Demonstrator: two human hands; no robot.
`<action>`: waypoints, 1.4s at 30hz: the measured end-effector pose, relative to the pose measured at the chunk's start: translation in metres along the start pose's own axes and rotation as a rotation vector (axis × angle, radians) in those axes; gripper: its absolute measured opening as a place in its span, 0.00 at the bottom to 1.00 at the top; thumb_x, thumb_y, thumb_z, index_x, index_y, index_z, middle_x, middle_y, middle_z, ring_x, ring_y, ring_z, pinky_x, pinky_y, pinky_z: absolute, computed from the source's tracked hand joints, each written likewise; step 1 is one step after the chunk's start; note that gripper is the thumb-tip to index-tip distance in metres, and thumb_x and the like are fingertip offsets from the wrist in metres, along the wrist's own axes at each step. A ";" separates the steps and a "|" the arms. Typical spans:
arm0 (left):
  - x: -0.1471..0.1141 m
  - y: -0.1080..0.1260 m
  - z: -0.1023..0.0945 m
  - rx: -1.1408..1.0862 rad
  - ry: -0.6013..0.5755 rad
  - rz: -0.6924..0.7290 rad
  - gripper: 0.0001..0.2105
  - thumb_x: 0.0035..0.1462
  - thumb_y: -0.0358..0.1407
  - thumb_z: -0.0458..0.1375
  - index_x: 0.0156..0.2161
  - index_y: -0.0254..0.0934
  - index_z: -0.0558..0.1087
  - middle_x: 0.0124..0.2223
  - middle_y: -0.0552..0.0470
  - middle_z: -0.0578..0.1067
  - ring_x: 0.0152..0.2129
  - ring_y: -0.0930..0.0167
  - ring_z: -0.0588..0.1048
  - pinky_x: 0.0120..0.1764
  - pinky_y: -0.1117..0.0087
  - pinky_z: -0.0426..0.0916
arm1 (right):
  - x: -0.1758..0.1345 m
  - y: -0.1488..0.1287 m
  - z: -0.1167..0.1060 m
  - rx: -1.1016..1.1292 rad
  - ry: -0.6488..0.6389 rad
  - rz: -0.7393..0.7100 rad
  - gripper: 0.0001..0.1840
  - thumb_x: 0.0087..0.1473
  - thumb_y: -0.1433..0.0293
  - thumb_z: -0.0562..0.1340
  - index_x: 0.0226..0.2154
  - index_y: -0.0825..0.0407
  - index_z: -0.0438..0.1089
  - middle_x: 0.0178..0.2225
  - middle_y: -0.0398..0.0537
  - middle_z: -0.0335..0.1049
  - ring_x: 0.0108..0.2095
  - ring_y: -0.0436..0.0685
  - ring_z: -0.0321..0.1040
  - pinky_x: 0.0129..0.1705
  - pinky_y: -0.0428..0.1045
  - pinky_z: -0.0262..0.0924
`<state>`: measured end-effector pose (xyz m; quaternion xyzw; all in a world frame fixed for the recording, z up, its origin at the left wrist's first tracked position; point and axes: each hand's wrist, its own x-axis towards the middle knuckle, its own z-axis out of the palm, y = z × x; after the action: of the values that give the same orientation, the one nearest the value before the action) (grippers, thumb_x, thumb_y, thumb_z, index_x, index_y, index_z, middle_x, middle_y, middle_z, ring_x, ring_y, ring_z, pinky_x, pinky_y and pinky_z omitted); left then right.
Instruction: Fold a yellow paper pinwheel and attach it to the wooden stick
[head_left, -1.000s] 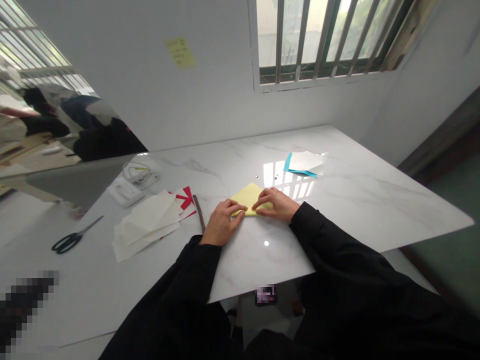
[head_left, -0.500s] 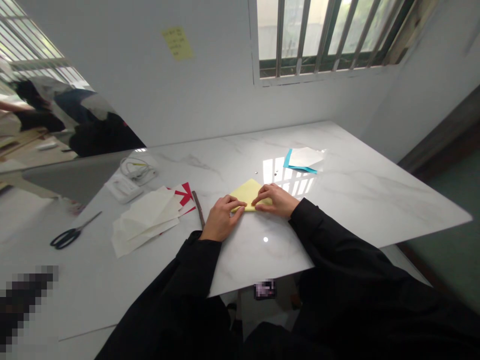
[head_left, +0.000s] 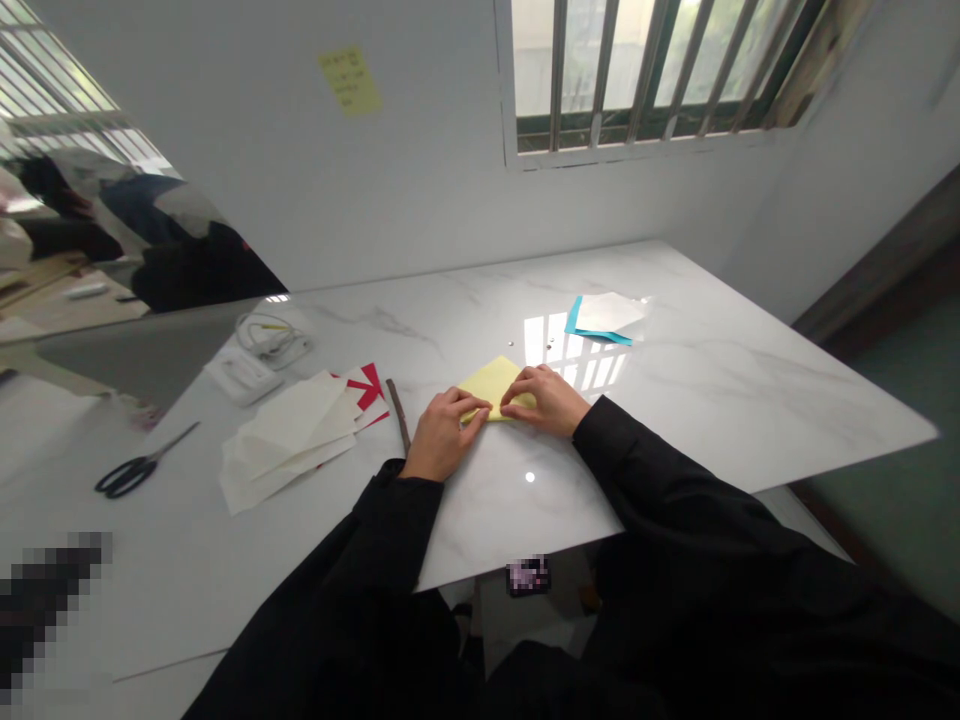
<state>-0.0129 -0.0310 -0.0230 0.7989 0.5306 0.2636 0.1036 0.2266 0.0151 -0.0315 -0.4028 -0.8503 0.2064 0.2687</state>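
Observation:
A folded yellow sheet of paper (head_left: pixel 493 381) lies on the marble-patterned table, its point facing away from me and its straight edge nearest me. My left hand (head_left: pixel 444 428) pinches the left part of that near edge between thumb and fingers. On the right part of the same edge, my right hand (head_left: pixel 546 400) is closed, thumb and fingertips together on the paper. The two sets of fingertips almost meet at the middle of the edge. Both hands cover the paper's side corners.
Left of my hands are a thin dark strip (head_left: pixel 398 415), red paper pieces (head_left: pixel 367 388), cream sheets (head_left: pixel 292 430) and black scissors (head_left: pixel 129 476). A white box (head_left: pixel 241 374) and cable (head_left: pixel 271 338) lie farther back. Blue paper (head_left: pixel 574 318) under white sheets (head_left: pixel 611 312) sits back right.
My right hand has shifted slightly left along the paper's near edge, closer to my left hand. The left hand stays on the edge. The whole view has moved a little.

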 end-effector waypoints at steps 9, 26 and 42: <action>0.000 0.000 0.000 -0.001 -0.006 0.002 0.09 0.71 0.39 0.62 0.48 0.44 0.85 0.46 0.48 0.80 0.45 0.61 0.77 0.54 0.57 0.71 | 0.000 0.001 -0.004 0.030 -0.036 -0.018 0.06 0.64 0.64 0.74 0.44 0.45 0.86 0.44 0.52 0.76 0.47 0.60 0.69 0.57 0.57 0.61; 0.001 -0.001 0.001 -0.012 -0.003 0.016 0.07 0.69 0.39 0.63 0.47 0.44 0.83 0.46 0.48 0.79 0.45 0.61 0.76 0.54 0.55 0.72 | -0.001 -0.014 0.007 -0.100 0.019 0.090 0.12 0.63 0.57 0.74 0.42 0.47 0.83 0.44 0.53 0.74 0.47 0.64 0.66 0.52 0.56 0.60; 0.001 -0.017 -0.003 -0.027 -0.035 0.040 0.10 0.72 0.36 0.59 0.46 0.44 0.85 0.47 0.48 0.81 0.46 0.62 0.77 0.55 0.56 0.73 | 0.002 0.006 -0.019 0.069 -0.143 -0.078 0.08 0.58 0.74 0.75 0.41 0.47 0.86 0.48 0.52 0.78 0.48 0.59 0.75 0.60 0.58 0.65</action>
<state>-0.0281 -0.0235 -0.0279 0.8124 0.5090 0.2587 0.1182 0.2409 0.0228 -0.0198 -0.3443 -0.8747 0.2531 0.2288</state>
